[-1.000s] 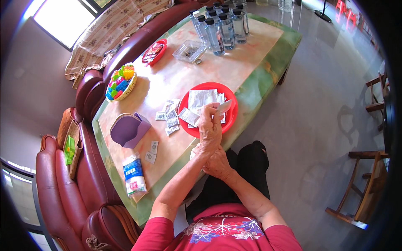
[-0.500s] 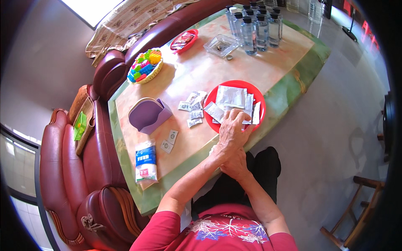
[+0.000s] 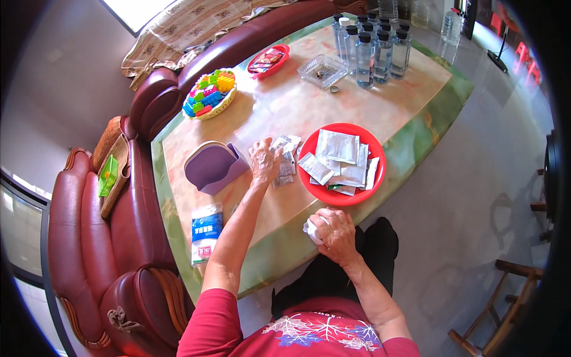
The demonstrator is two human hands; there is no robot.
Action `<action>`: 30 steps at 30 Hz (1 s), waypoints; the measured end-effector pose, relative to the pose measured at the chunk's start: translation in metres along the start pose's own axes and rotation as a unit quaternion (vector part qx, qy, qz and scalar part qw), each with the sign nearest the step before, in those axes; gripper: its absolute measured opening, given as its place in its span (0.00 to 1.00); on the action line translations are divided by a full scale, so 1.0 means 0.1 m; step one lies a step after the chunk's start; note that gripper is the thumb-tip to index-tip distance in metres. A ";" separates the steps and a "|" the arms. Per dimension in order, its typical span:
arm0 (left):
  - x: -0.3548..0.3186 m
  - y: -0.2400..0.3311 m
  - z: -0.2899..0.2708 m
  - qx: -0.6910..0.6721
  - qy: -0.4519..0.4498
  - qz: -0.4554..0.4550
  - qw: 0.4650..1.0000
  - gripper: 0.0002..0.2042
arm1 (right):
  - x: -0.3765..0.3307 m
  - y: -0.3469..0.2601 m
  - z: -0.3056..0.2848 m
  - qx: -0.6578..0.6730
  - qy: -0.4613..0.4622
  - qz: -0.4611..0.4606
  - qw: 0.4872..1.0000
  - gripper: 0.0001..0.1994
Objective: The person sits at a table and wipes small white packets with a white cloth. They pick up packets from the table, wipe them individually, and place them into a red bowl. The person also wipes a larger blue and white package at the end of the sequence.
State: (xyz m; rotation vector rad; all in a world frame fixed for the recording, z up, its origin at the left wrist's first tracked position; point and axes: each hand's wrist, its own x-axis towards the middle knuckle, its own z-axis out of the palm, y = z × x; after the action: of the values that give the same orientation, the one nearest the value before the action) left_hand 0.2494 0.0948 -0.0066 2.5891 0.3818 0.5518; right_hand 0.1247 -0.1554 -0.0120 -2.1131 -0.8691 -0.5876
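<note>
Near the front edge of the table (image 3: 410, 128), the person's right hand (image 3: 336, 233) is curled shut around a small white crumpled wad (image 3: 311, 231), which rests on the green border just below the red plate (image 3: 309, 157). Further in from that edge, the left hand (image 3: 264, 160) lies palm down with its fingers loosely spread over a cluster of small sachets (image 3: 286, 156) lying flat on the tabletop, just left of the plate; whether the fingers pinch any one of them cannot be told. On the red plate lies a loose heap of white paper packets (image 3: 340, 159), overlapping one another. Left of the left hand, a purple holder (image 3: 213, 168) stands on the table, and nearer the front left corner a blue and white packet (image 3: 206, 232) lies flat. Toward the far left corner sits a basket of coloured building blocks (image 3: 209, 93), and beyond it, near the far edge, a smaller red dish (image 3: 269, 60) with wrapped items in it. A clear glass tray (image 3: 322, 70) rests near the far edge, just beside a group of clear bottles with dark caps (image 3: 373, 47) standing upright at the far right corner. Along the left side of the table runs a dark red leather sofa (image 3: 89, 238), with a patterned cloth (image 3: 190, 27) draped over its far end.
</note>
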 end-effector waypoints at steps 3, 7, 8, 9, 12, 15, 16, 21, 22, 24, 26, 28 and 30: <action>0.19 0.01 0.09 0.035 -0.063 -0.039 0.997 0.26 | 0.00 0.00 0.00 -0.004 0.000 0.000 1.000 0.19; 0.32 -0.08 0.06 -0.030 -0.121 -0.111 0.986 0.21 | 0.00 -0.01 0.00 -0.012 0.004 -0.002 1.000 0.18; 0.31 -0.13 0.05 -0.062 -0.113 -0.117 0.985 0.21 | -0.01 -0.01 0.02 -0.011 0.006 0.000 1.000 0.18; 0.30 -0.17 0.04 -0.095 -0.104 -0.123 0.982 0.20 | -0.01 -0.01 0.04 -0.011 0.009 0.002 1.000 0.17; 0.18 -0.13 -0.06 -0.123 -0.065 -0.084 0.987 0.15 | 0.00 0.01 0.03 -0.012 0.001 0.003 1.000 0.17; 0.12 -0.07 -0.14 -0.115 -0.011 -0.036 0.993 0.13 | 0.00 0.00 0.05 -0.007 0.008 0.008 1.000 0.18; 0.14 -0.07 -0.14 -0.091 0.014 -0.010 0.996 0.13 | 0.01 -0.01 0.04 -0.008 0.005 0.008 1.000 0.18; 0.33 0.09 -0.04 -0.236 -0.058 -0.057 0.968 0.15 | 0.01 0.00 0.02 -0.019 -0.004 0.008 1.000 0.18; 0.42 0.00 0.06 -0.264 -0.113 -0.076 0.955 0.19 | 0.01 -0.01 0.01 -0.016 -0.002 0.009 1.000 0.19; 0.49 -0.04 0.19 -0.103 -0.117 -0.062 0.986 0.21 | 0.02 -0.04 0.01 -0.010 0.003 0.010 1.000 0.20; 0.57 -0.22 0.34 -0.026 -0.106 -0.066 0.992 0.25 | 0.05 -0.06 0.03 -0.004 0.001 0.003 1.000 0.20; 0.56 0.25 0.23 -0.018 -0.191 -0.080 0.978 0.23 | -0.02 0.01 -0.01 -0.025 0.000 0.021 0.999 0.20; 0.49 0.28 0.16 0.009 -0.160 -0.063 0.985 0.22 | 0.00 -0.01 0.01 -0.022 0.005 0.016 1.000 0.19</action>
State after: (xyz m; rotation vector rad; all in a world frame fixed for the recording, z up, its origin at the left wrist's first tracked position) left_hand 0.3041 0.0824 0.0096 2.5895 0.4382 0.0842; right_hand 0.1240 -0.1542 -0.0125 -2.1587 -0.8208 -0.6055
